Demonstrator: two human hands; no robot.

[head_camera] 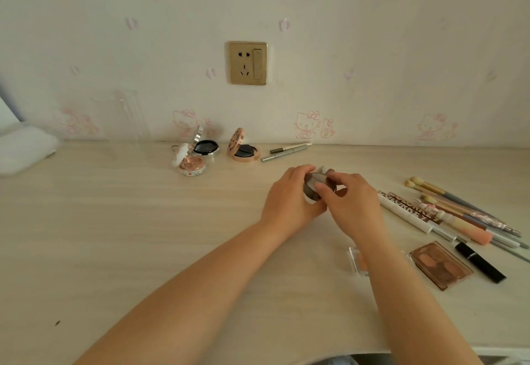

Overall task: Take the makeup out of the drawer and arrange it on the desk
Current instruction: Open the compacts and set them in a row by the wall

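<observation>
Both hands meet over the middle of the desk [114,221] and hold one small round compact [318,185]. The left hand [289,198] curls around its left side, with the fingers over the top edge. The right hand [352,201] pinches it from the right, thumb in front and fingers behind. The compact is dark and shiny, and it is tilted up between the hands. I cannot tell if it is lifted or just touching the desk.

Just under the right arm lies a little clear case [357,261] with something peach inside. Beside it, to the right, is a brown eyeshadow palette [441,264] lying flat. Next to that is a black lipstick [480,263] on its side.

Farther right, a bunch of makeup brushes [447,192] and long pencils [407,212] lie side by side, all slanted the same way. One brush has a pink fuzzy tip [473,234].

At the back of the desk, near the wall, three round compacts stand open. One is white and pink [187,161], in front on the left. One is silver [205,145], just behind it. One is rose gold [243,148], a bit to the right. Two thin pens [286,151] lie just right of it.

A clear plastic holder [126,118] stands at the back left. Something white and soft [25,149] sits at the far left edge. A gold wall socket [248,63] is on the wallpaper above.
</observation>
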